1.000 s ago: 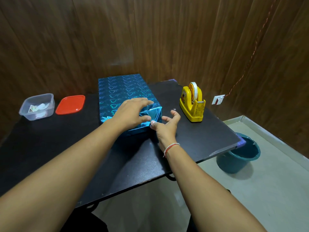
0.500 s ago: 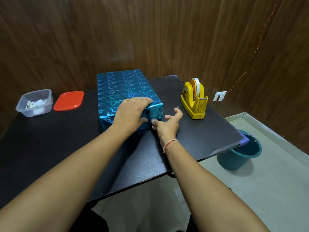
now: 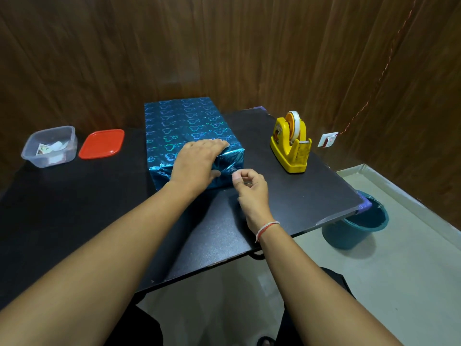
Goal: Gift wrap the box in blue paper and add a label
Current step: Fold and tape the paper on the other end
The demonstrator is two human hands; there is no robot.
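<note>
One box (image 3: 184, 126) sits on the black table (image 3: 74, 208), toward the back near the wooden wall. It is all covered in shiny blue paper with little heart shapes that glow green and purple. The paper on the near end looks crinkled and folded. The left hand (image 3: 197, 163) lies flat on the near top edge of the box, fingers straight, pressing the paper down, with the thumb on the near face. The right hand (image 3: 249, 186) is just beside the box's near corner, fingers curled, thumb and first finger pinched together; I cannot tell if something small is held between them. A red and white thread (image 3: 267, 227) goes around that wrist. I count one yellow tape holder (image 3: 290, 148) to the right of the box, one clear tub (image 3: 50, 146) with bits inside, one red lid (image 3: 101, 144) beside the tub, and one teal bucket (image 3: 356, 221) on the floor.
</note>
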